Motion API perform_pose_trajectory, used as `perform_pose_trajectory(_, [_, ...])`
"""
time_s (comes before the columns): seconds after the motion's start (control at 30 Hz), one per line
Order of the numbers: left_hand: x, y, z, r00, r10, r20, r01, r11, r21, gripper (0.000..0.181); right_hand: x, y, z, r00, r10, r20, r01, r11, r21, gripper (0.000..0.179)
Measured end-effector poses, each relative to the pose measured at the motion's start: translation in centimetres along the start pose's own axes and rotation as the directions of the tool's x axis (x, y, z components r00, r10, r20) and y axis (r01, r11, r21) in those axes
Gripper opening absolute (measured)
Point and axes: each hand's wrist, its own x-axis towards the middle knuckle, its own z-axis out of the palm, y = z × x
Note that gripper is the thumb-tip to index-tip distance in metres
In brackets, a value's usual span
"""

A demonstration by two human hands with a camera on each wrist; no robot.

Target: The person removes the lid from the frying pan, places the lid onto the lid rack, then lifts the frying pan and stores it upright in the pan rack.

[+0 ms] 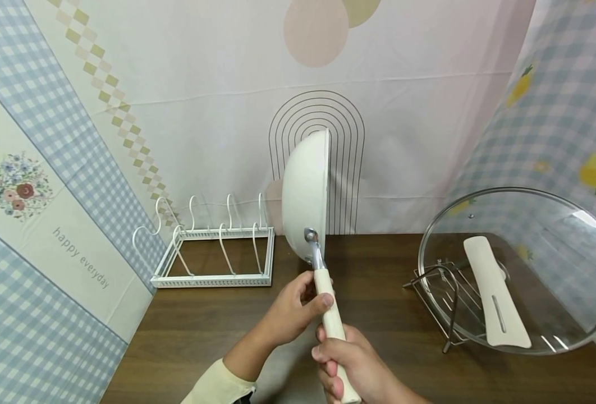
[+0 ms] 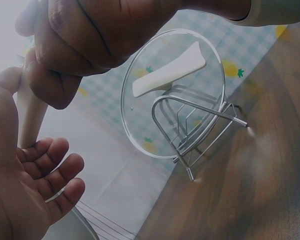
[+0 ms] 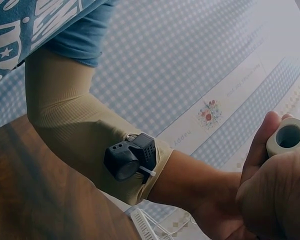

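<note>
A white wok [image 1: 303, 196] is held up on its side in the head view, its bowl toward the back wall and its inside facing right. My right hand [image 1: 353, 362] grips the lower end of its cream handle [image 1: 332, 320], thumb over the top. Nearer the bowl, my left hand [image 1: 298, 308] holds the handle between thumb and fingers. In the left wrist view, the left hand's fingers [image 2: 55, 167] curl loosely beside the handle [image 2: 30, 115]. The handle's hollow end [image 3: 290, 137] shows in the right wrist view. The wok's inside is hidden.
A white rack [image 1: 212, 280] with several curved uprights stands at the back left. On the right, a large glass lid [image 1: 571, 269] with a cream grip [image 1: 497, 297] leans in a metal wire stand [image 1: 452, 320]. Patterned cloth covers the walls around the brown wooden tabletop [image 1: 379, 292].
</note>
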Motion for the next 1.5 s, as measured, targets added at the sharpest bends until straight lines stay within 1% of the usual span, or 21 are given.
perform_pose_trajectory(0.3, [-0.1, 0.0, -0.3, 1.000, 0.001, -0.009, -0.001, 1.000, 0.007, 0.029, 0.3, 0.0, 0.1, 1.000, -0.017, 0.025, 0.017, 1.000, -0.002, 0.013])
perform_pose_trajectory(0.67, [-0.3, 0.4, -0.5, 1.000, 0.001, -0.018, 0.000, 1.000, 0.010, 0.026, 0.5, 0.0, 0.3, 1.000, -0.021, 0.003, 0.021, 0.999, -0.033, 0.013])
perform_pose_trajectory(0.73, [-0.3, 0.5, -0.6, 1.000, 0.003, -0.021, -0.003, 1.000, 0.011, 0.025, 0.5, 0.0, 0.3, 1.000, -0.025, 0.014, 0.025, 0.999, -0.030, 0.013])
perform_pose_trajectory(0.9, [-0.4, 0.8, -0.7, 1.000, 0.003, -0.026, -0.002, 1.000, 0.013, 0.023, 0.7, 0.0, 0.2, 0.997, -0.042, 0.071, 0.043, 0.999, -0.008, 0.013])
perform_pose_trajectory(1.13, [-0.4, 1.1, -0.9, 0.999, 0.022, -0.034, -0.021, 1.000, 0.019, 0.021, 0.8, -0.2, 0.4, 0.998, -0.030, 0.053, 0.031, 0.999, -0.018, 0.011])
perform_pose_trajectory(1.3, [-0.4, 1.1, -1.1, 0.999, 0.021, -0.029, -0.020, 0.999, 0.034, 0.022, 0.9, -0.3, 0.5, 0.998, -0.030, 0.057, 0.031, 0.999, -0.019, 0.012])
perform_pose_trajectory(1.4, [-0.4, 1.1, -1.1, 0.999, 0.019, -0.030, -0.018, 0.999, 0.039, 0.023, 1.0, -0.2, 0.4, 0.997, -0.040, 0.072, 0.040, 0.999, -0.005, 0.013])
perform_pose_trajectory(1.43, [-0.4, 1.3, -1.1, 0.999, 0.017, -0.031, -0.016, 0.999, 0.041, 0.023, 1.1, -0.2, 0.4, 0.996, -0.045, 0.077, 0.045, 0.999, -0.001, 0.013])
perform_pose_trajectory(1.5, [-0.5, 2.2, -1.2, 0.999, 0.015, -0.032, -0.014, 0.999, 0.046, 0.023, 1.2, -0.2, 0.4, 0.994, -0.055, 0.098, 0.055, 0.998, 0.009, 0.014])
